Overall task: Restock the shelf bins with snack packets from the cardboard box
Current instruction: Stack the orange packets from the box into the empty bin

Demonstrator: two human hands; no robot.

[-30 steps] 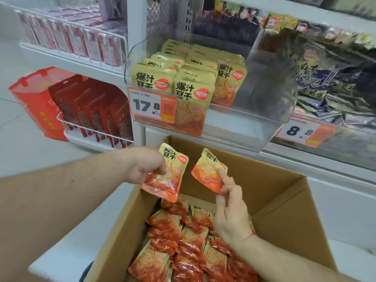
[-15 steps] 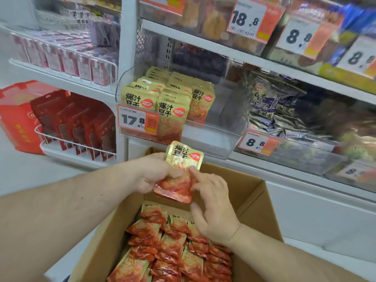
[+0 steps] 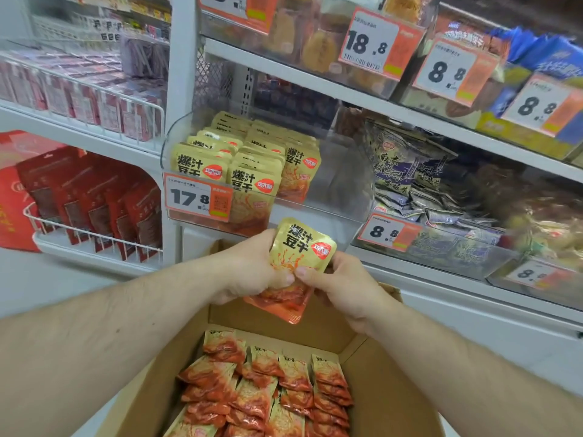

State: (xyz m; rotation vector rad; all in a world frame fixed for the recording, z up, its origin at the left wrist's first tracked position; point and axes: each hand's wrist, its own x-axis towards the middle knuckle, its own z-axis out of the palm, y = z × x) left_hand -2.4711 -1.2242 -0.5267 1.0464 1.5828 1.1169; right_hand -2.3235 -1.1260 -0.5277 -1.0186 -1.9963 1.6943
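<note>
Yellow-and-orange snack packets (image 3: 295, 260) are stacked together upright between my two hands, just above the open cardboard box (image 3: 388, 383). My left hand (image 3: 252, 266) grips the stack from the left with the thumb on its front. My right hand (image 3: 344, 285) pinches it from the right. Several more of the same packets (image 3: 268, 389) lie in rows inside the box. Directly above the held stack is the clear plastic shelf bin (image 3: 344, 190) marked 17.8, with matching packets (image 3: 252, 165) standing in its left half and its right half bare.
A second clear bin (image 3: 441, 244) of grey-purple packets, marked 8.8, sits to the right. Wire baskets with red packs (image 3: 94, 200) fill the shelves at left. Upper shelf bins (image 3: 315, 42) carry price tags 18.8 and 8.8. White shelf base runs behind the box.
The two packets, held apart one second ago, were brought together into one stack between both hands. The stack has risen slightly toward the 17.8 bin, and my view has tilted up.
</note>
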